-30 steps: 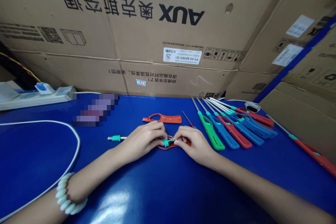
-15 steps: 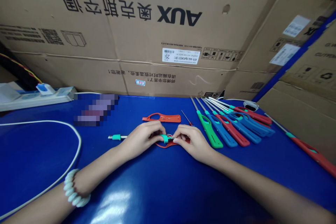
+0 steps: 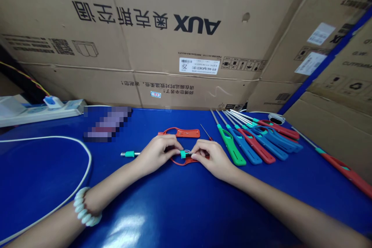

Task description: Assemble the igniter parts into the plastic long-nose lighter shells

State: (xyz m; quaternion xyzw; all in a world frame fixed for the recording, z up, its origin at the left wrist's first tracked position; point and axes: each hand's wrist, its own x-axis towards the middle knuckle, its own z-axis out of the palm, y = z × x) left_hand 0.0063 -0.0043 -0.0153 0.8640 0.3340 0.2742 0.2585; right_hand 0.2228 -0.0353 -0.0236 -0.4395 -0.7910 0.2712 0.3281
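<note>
My left hand [image 3: 158, 153] is closed, thumb and fingers pinching a small green plastic trigger piece [image 3: 183, 154]. Just to its right, my right hand [image 3: 213, 159] pinches a small black part [image 3: 189, 155] with thin wires looping from it. Under both hands lies an orange lighter shell half [image 3: 178, 162], partly covered by the fingers. A second orange shell half [image 3: 186, 133] rests flat beyond them. Left of my left hand, a metal lighter tube with a green collar [image 3: 130, 154] sticks out; its other end is hidden behind the hand.
Several long-necked lighters, among them a green one [image 3: 232, 147], fan out at the right. A red lighter [image 3: 343, 166] lies farther right. A thin screwdriver [image 3: 205, 131] lies behind my right hand. A white cable [image 3: 84, 147] and power strip [image 3: 40, 113] are left; cardboard [image 3: 145, 50] stands behind.
The camera view has shifted slightly. The green piece sits a little differently at my left fingertips; both hands keep their pinch in nearly the same place.
</note>
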